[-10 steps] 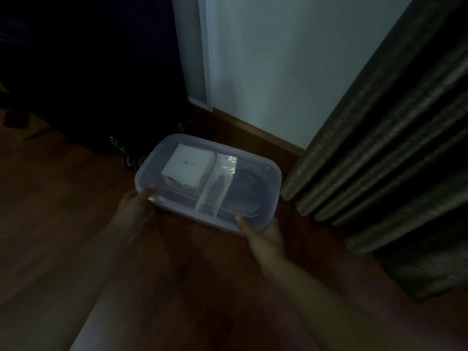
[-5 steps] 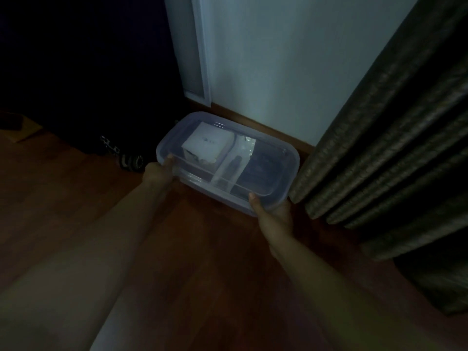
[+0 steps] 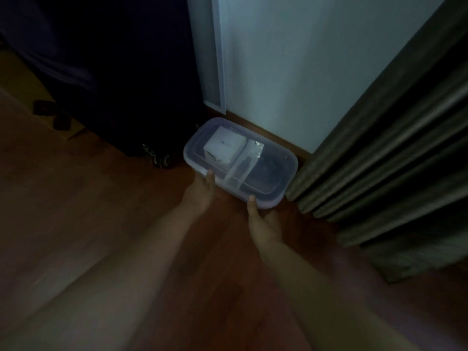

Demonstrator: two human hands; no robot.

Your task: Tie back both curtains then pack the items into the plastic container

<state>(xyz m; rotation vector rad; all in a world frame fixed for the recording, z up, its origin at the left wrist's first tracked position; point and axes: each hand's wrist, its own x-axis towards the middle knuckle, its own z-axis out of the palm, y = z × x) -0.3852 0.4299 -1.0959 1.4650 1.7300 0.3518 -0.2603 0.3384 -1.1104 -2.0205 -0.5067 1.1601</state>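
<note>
The lidded translucent plastic container [image 3: 283,173] is laid lengthwise along the skirting; its near rim is touched by the open left hand [image 3: 200,193] and right hand [image 3: 263,221].

left hand [image 3: 201,192], right hand [image 3: 263,221], arms outstretched

A dark wheeled suitcase [image 3: 121,92] stands on the wooden floor [image 3: 76,211] against the pale wall [image 3: 291,59].
</note>
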